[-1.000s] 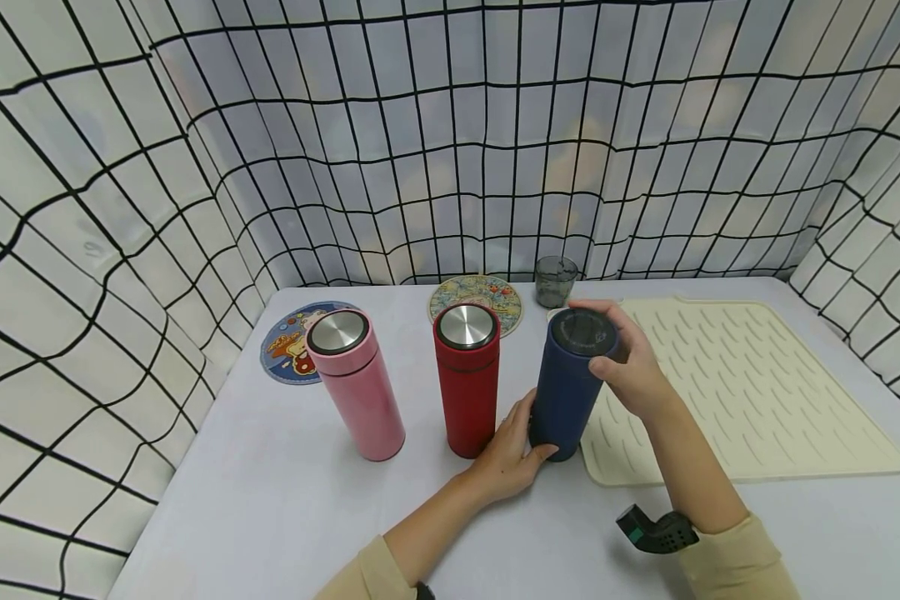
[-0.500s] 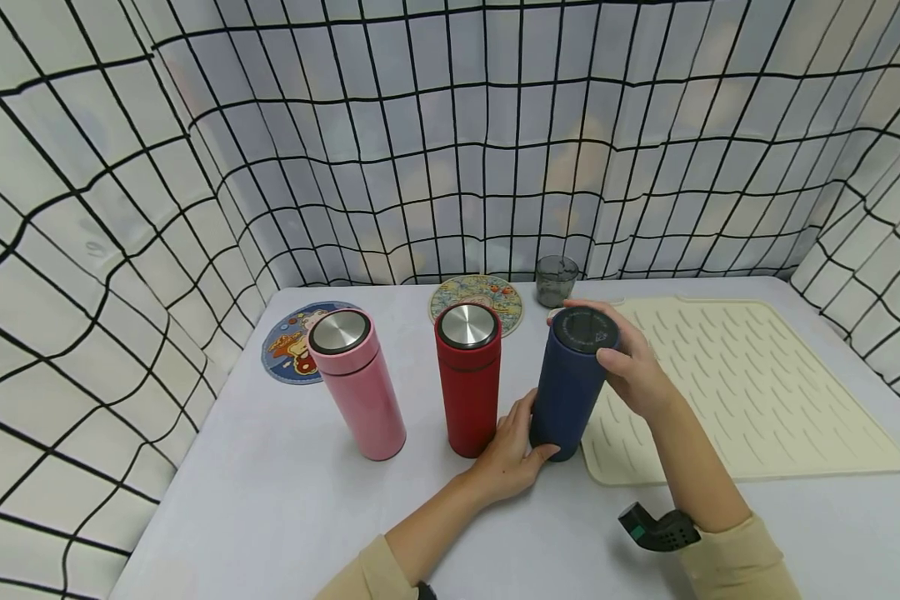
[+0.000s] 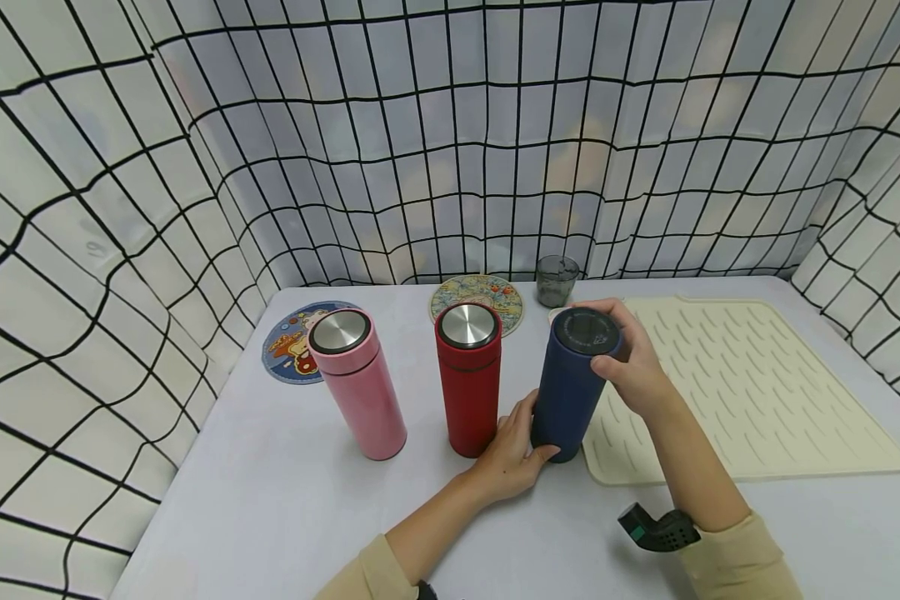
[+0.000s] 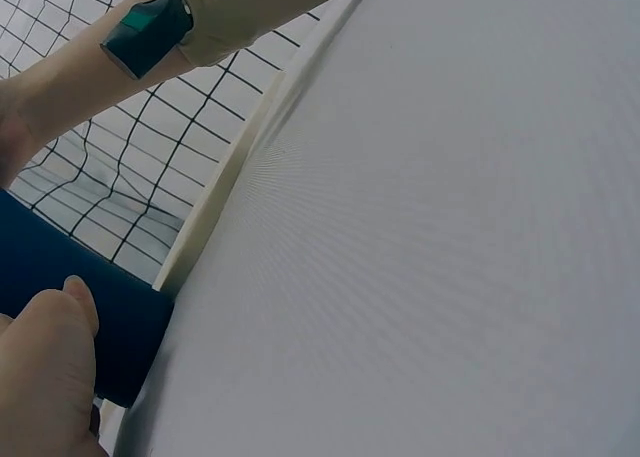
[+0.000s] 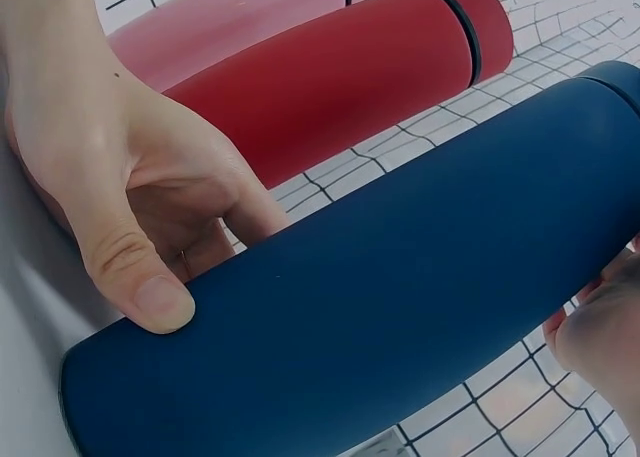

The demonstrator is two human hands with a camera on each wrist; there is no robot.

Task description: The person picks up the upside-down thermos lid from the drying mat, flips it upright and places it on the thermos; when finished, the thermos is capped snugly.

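Note:
A navy blue vacuum flask (image 3: 570, 392) stands on the white table beside the cream mat, its black top bearing faint print. Low on its body my left hand (image 3: 506, 462) holds it, thumb in front and fingers behind, as the right wrist view shows with the left thumb (image 5: 150, 287). My right hand (image 3: 630, 358) grips the flask's upper end, thumb at the near side and fingers round the back. Just left of my left hand is a red flask (image 3: 468, 392) with a steel top. Farther left stands a pink flask (image 3: 363, 392), also steel-topped.
A cream ridged mat (image 3: 750, 392) covers the right side. Behind the flasks lie a patterned round coaster (image 3: 453, 292) and a blue cartoon coaster (image 3: 281, 346), partly hidden. A grey glass (image 3: 557, 279) stands at the back. Black netting (image 3: 487, 150) surrounds the table.
The faint print on the blue flask's top has shifted round slightly. My right thumb moved a little right, then back left. My left hand and the other flasks stay put.

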